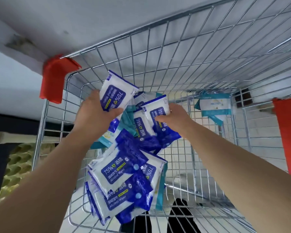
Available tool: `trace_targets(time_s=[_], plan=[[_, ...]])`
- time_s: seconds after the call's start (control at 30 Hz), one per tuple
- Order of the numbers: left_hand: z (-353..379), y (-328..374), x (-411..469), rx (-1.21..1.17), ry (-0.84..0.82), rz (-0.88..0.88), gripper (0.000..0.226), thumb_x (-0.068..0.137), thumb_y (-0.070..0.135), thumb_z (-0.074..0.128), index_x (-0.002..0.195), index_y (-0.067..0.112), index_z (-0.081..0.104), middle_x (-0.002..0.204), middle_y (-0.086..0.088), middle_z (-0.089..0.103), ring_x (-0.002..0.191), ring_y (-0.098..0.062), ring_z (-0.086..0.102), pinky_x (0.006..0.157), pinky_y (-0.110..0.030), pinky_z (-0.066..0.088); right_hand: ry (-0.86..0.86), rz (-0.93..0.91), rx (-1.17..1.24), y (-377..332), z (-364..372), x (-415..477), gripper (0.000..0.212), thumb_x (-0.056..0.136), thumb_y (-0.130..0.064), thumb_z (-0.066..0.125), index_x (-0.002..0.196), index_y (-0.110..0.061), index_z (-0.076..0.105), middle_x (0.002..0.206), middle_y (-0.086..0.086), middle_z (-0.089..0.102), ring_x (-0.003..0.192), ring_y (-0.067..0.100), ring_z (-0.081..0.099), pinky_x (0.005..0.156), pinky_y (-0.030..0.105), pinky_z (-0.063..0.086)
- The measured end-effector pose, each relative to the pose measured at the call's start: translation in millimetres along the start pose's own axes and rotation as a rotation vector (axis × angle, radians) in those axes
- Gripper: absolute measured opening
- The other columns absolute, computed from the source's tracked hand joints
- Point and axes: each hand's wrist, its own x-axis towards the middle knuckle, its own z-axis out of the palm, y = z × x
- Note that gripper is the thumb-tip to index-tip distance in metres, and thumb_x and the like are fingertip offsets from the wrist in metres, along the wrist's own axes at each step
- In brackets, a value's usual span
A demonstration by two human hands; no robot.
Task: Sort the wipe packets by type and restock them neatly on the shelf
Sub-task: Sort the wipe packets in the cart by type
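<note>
While your left hand [97, 108] clamps one blue alcohol wipe packet [115, 94] lifted above the cart [208, 148], let your right hand [173, 115], closed on the neighbouring blue packet [156, 110], skip the teal packets [129, 120] beneath.

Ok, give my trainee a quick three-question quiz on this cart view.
1. True or false: the left hand holds a blue-and-white alcohol wipe packet.
2. Which packet lies apart at the far right of the wire shopping cart? A) blue-and-white B) teal-and-white C) red
3. What does the right hand grasp?

Key: 1 true; 2 B, the teal-and-white wipe packet; 3 another blue-and-white packet, atop the pile.
</note>
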Motion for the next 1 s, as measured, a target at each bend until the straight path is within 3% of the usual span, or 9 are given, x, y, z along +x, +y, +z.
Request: trace_targets(time_s=[0.17,0.37,0.47,0.57,0.63,0.67,0.73,0.9,1.0], plan=[[-9.4,5.6,-17.0,-0.055,-0.266,-0.047,0.042,0.071,0.039,0.081,0.098,0.021,0.055,0.088,0.005,0.064,0.080,-0.015,0.062,0.072,-0.032,0.049,0.080,0.120,0.093,-3.5,-23.4,-10.2,0.012,0.081,-0.006,0.069,0.093,-0.006,0.069,0.090,0.015,0.072,0.068,0.020,0.067,0.066,0.031,0.054],[4.4,-27.2,-60.8,0.155,-0.550,-0.165,0.051,0.069,0.047,0.081,0.103,0.019,0.053,0.100,-0.004,0.061,0.079,-0.018,0.062,0.065,-0.031,0.049,-0.077,0.377,0.603,3.7,-49.6,-61.7,0.018,0.086,-0.005,0.065,0.103,-0.005,0.062,0.084,0.013,0.074,0.072,0.025,0.072,0.072,0.048,0.059],[12.7,-40.4,-83.2,0.231,-0.432,-0.141,0.056,0.064,0.043,0.083,0.102,0.024,0.047,0.098,-0.003,0.059,0.082,-0.022,0.061,0.074,-0.039,0.053,-0.178,0.497,0.685,27.3,-31.9,-98.0,0.016,0.089,-0.007,0.059,0.105,-0.002,0.058,0.091,0.019,0.073,0.079,0.030,0.073,0.070,0.048,0.059],[11.9,-37.2,-94.6,0.173,-0.310,-0.150,0.066,0.063,0.033,0.087,0.108,0.025,0.041,0.094,0.003,0.063,0.082,-0.021,0.063,0.077,-0.040,0.053,-0.230,0.531,0.598,52.9,-2.3,-121.5,0.047,0.079,-0.019,0.074,0.117,-0.001,0.054,0.099,0.025,0.069,0.094,0.037,0.068,0.093,0.053,0.049],[9.2,-38.1,-93.3,0.136,-0.301,-0.181,0.063,0.066,0.032,0.086,0.110,0.020,0.044,0.090,0.005,0.064,0.080,-0.019,0.064,0.076,-0.037,0.053,-0.194,0.506,0.542,59.0,13.4,-129.8,0.031,0.082,-0.018,0.074,0.103,-0.001,0.059,0.090,0.022,0.068,0.082,0.028,0.067,0.092,0.041,0.050],[7.3,-39.8,-91.8,0.122,-0.311,-0.189,0.055,0.067,0.034,0.086,0.105,0.019,0.049,0.087,0.005,0.065,0.078,-0.018,0.064,0.075,-0.036,0.053,-0.201,0.470,0.559,61.8,20.9,-130.8,0.017,0.086,-0.012,0.069,0.099,-0.004,0.063,0.090,0.020,0.069,0.077,0.023,0.068,0.078,0.035,0.055],[3.5,-45.7,-90.0,0.094,-0.351,-0.191,0.041,0.067,0.036,0.085,0.094,0.021,0.058,0.082,0.005,0.067,0.075,-0.017,0.065,0.073,-0.035,0.054,-0.212,0.416,0.533,60.7,34.1,-132.5,0.016,0.086,-0.006,0.067,0.101,-0.008,0.067,0.092,0.013,0.072,0.077,0.022,0.071,0.061,0.029,0.055],[0.8,-52.2,-95.3,-0.092,-0.358,-0.231,0.038,0.066,0.035,0.086,0.093,0.024,0.062,0.084,0.006,0.070,0.077,-0.016,0.068,0.070,-0.031,0.053,-0.091,0.324,0.398,60.5,54.1,-132.5,0.018,0.079,-0.019,0.075,0.095,-0.022,0.071,0.093,0.005,0.074,0.090,0.030,0.070,0.085,0.051,0.055],[4.0,-47.6,-99.5,-0.085,-0.279,-0.212,0.034,0.068,0.037,0.084,0.091,0.024,0.062,0.082,0.007,0.069,0.077,-0.014,0.067,0.069,-0.030,0.052,-0.051,0.263,0.383,56.6,49.9,-135.3,0.015,0.084,-0.017,0.071,0.097,-0.025,0.068,0.093,0.000,0.074,0.092,0.024,0.070,0.086,0.046,0.056]])
